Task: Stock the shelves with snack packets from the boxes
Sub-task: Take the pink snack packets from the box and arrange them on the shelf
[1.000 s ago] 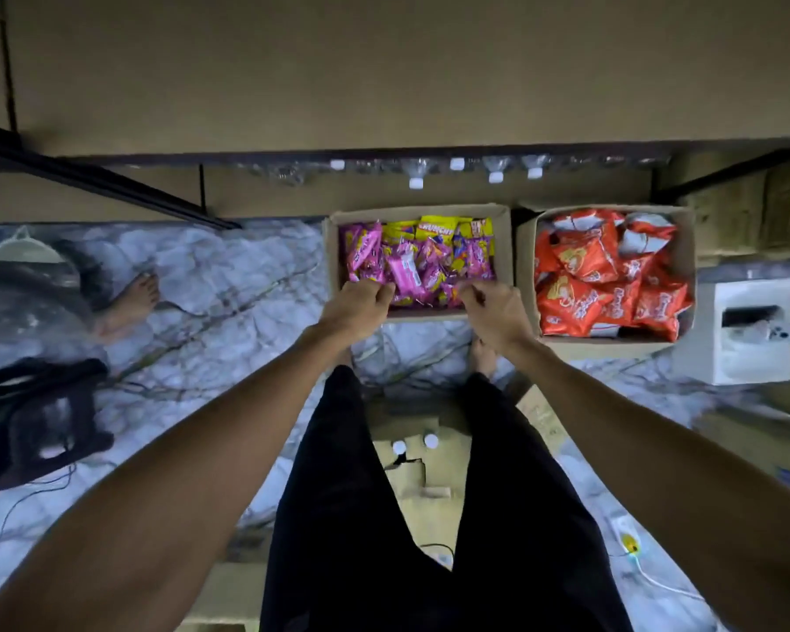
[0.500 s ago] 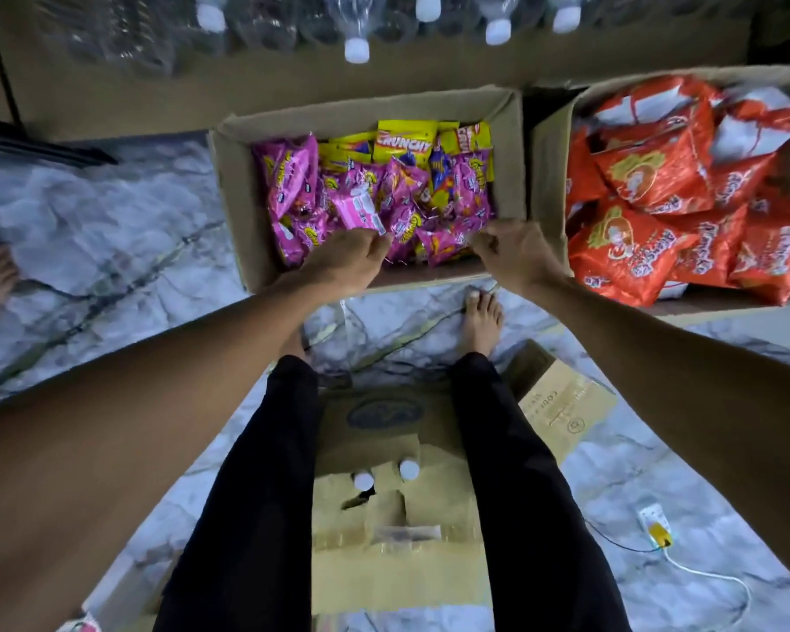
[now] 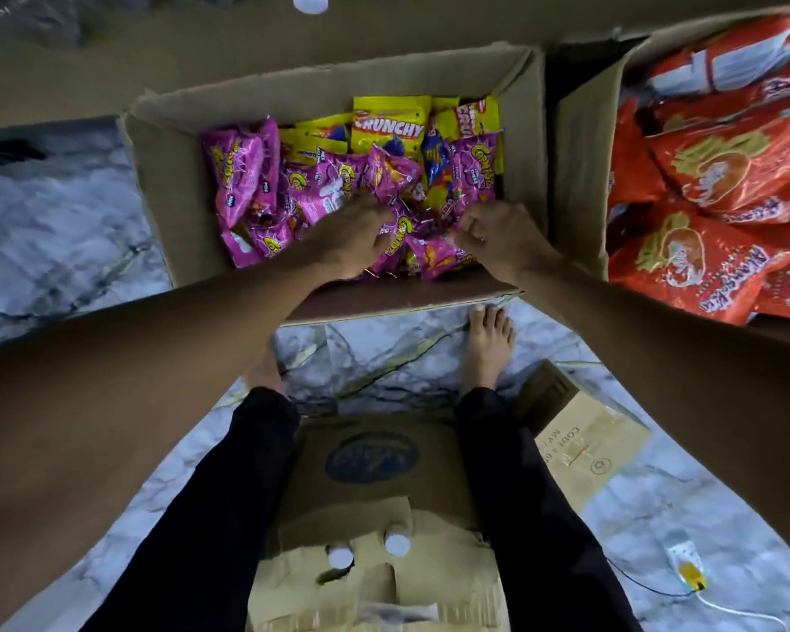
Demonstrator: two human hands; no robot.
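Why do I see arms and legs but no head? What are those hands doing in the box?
No machine here: a person wears a camera on their head, so the picture looks down at their own arms and legs. The left hand and right hand reach into a box on the floor, fingers curled round pink packets. Yellow packets lie at its far end. A second box beside it holds orange packets. Flat cardboard lies between the legs.
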